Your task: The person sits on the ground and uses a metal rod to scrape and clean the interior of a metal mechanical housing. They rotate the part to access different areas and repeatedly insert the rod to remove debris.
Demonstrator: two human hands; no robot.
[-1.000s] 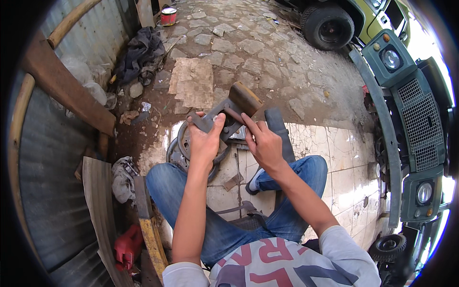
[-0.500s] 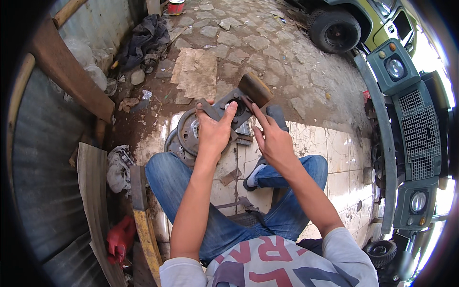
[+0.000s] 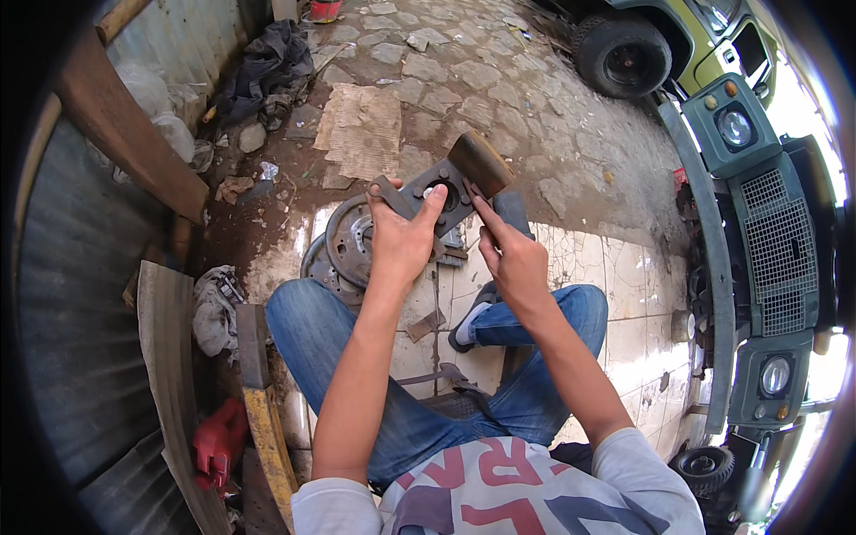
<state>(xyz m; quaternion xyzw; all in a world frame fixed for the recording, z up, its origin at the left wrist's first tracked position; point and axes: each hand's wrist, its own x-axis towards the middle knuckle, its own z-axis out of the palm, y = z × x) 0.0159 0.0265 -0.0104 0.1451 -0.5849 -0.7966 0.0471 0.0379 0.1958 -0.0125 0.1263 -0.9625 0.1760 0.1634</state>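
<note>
Ground: cracked pale tiles (image 3: pixel 580 267) lie under the person, and rough stone paving (image 3: pixel 486 89) lies beyond them. Hours are counted from the bracket, with 12 straight ahead.
Left hand: this hand (image 3: pixel 401 242) is closed around the dark metal bracket (image 3: pixel 458 210), its thumb lying on the upper face near a round hole.
Right hand: this hand (image 3: pixel 519 266) has the index finger stretched toward the bracket's right edge, below its rust-brown curved end (image 3: pixel 481 167). Other fingers are bent; I cannot tell if they hold something.
Bracket: it is raised between the two hands, tilted, its brown end toward 1 o'clock.
Round plates: metal discs with holes (image 3: pixel 348 239) are at 9 o'clock, beside the left hand and partly behind it.
Foot: a sandalled foot in a white sock (image 3: pixel 473 328) is at 6 o'clock.
Cardboard: a worn flat piece (image 3: pixel 359 132) is at 10 o'clock, and dark crumpled cloth (image 3: pixel 267 71) is farther the same way.
Red container: it (image 3: pixel 219 439) stands between 7 and 8 o'clock.
Vehicle: a dark green front with mesh grille (image 3: pixel 780 241) is at 3 o'clock.
</note>
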